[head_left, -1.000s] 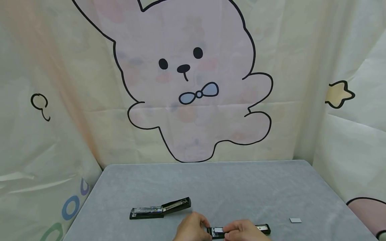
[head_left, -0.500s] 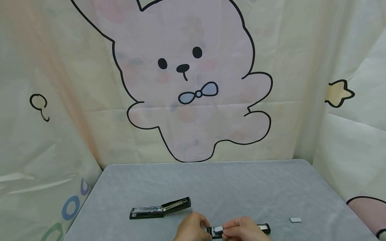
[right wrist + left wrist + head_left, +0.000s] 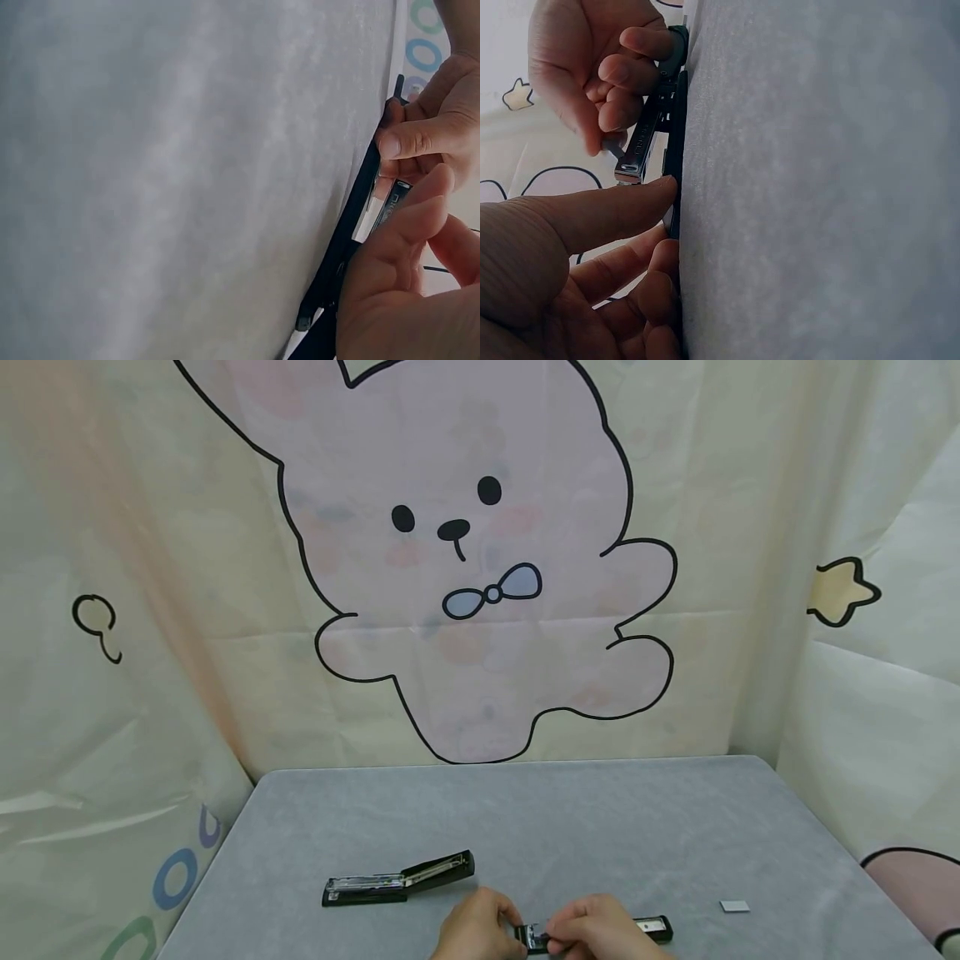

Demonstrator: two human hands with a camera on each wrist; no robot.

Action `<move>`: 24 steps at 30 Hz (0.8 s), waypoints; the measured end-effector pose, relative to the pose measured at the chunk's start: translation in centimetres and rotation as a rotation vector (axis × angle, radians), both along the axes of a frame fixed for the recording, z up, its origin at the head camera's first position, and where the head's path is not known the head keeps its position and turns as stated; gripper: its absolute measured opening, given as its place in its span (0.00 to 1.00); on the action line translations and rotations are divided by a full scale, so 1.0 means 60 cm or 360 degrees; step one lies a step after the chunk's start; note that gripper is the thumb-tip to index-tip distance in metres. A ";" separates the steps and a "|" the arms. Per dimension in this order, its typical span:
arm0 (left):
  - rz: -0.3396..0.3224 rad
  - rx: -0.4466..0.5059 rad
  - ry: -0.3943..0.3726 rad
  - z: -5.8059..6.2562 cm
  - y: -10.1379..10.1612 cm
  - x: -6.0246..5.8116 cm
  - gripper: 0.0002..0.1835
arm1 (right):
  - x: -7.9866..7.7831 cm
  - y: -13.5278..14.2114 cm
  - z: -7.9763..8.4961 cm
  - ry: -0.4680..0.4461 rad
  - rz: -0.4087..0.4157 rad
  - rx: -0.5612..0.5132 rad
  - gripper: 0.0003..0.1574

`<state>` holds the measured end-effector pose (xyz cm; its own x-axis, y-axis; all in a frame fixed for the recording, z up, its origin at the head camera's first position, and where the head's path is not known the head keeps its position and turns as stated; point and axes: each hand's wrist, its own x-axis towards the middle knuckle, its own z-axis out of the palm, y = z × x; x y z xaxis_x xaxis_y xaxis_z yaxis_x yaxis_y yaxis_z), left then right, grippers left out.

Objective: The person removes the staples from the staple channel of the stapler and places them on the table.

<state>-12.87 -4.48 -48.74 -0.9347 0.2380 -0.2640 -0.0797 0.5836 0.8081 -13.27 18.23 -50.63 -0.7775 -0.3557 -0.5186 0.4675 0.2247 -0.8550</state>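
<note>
A black stapler (image 3: 655,928) lies opened out near the front edge of the table, between the two hands. Its metal magazine (image 3: 640,142) stands raised at a slant from the base in the left wrist view. The left hand (image 3: 480,927) grips the left end of the base, thumb on one side and fingers on the other. Over the magazine, the right hand (image 3: 603,928) pinches a small grey metallic piece (image 3: 613,146) between thumb and index finger, like a staple strip, mostly hidden by the fingertips. The right hand's other fingers curl beside the stapler.
A second black stapler (image 3: 367,887) lies opened at the left, behind the left hand. A small light-grey strip (image 3: 734,907) rests on the grey cloth-covered table (image 3: 600,827) at the right. A printed curtain (image 3: 697,693) hangs behind and on both sides.
The right hand's fingertips have shifted slightly left along the magazine. The pale strip seen there earlier is now mostly covered by them. The left hand and stapler have stayed in place.
</note>
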 end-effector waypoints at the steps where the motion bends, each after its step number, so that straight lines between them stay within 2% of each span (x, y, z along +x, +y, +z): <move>1: 0.0003 0.0001 -0.0013 0.000 0.000 -0.001 0.12 | -0.010 0.009 -0.023 -0.0015 0.0008 -0.0018 0.14; 5: 0.0011 0.0002 -0.0026 -0.001 0.000 -0.002 0.13 | -0.046 0.044 -0.112 -0.0080 0.0055 -0.0087 0.19; 7: 0.0010 -0.0004 -0.0037 -0.001 0.000 -0.002 0.13 | -0.051 0.050 -0.122 -0.0094 0.0052 -0.0078 0.19; 10: 0.0002 -0.0019 -0.0052 0.000 0.000 -0.003 0.12 | -0.042 0.045 -0.088 -0.0101 0.0049 -0.0071 0.19; 15: 0.0001 -0.0037 -0.0021 -0.002 0.000 -0.002 0.12 | -0.016 0.034 0.005 -0.0059 0.0056 -0.0025 0.16; 17: 0.0003 -0.0044 0.0008 -0.003 0.000 -0.002 0.12 | -0.006 0.034 0.032 -0.0023 0.0025 -0.0006 0.15; 20: 0.0002 -0.0051 -0.0015 0.000 0.000 -0.003 0.12 | 0.006 0.041 0.062 0.0034 -0.0036 0.0035 0.15; 22: -0.0003 -0.0057 -0.0057 0.002 0.001 -0.005 0.12 | 0.012 0.051 0.071 0.0088 -0.0077 0.0037 0.15; 24: -0.0010 -0.0063 -0.0096 0.004 0.001 -0.006 0.11 | 0.014 0.066 0.080 0.0082 -0.0095 0.0034 0.15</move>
<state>-13.25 -4.44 -48.51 -0.9153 0.2323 -0.3290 -0.1236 0.6154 0.7784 -12.43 22.21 -45.85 -0.8230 -0.2969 -0.4843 0.4361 0.2161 -0.8736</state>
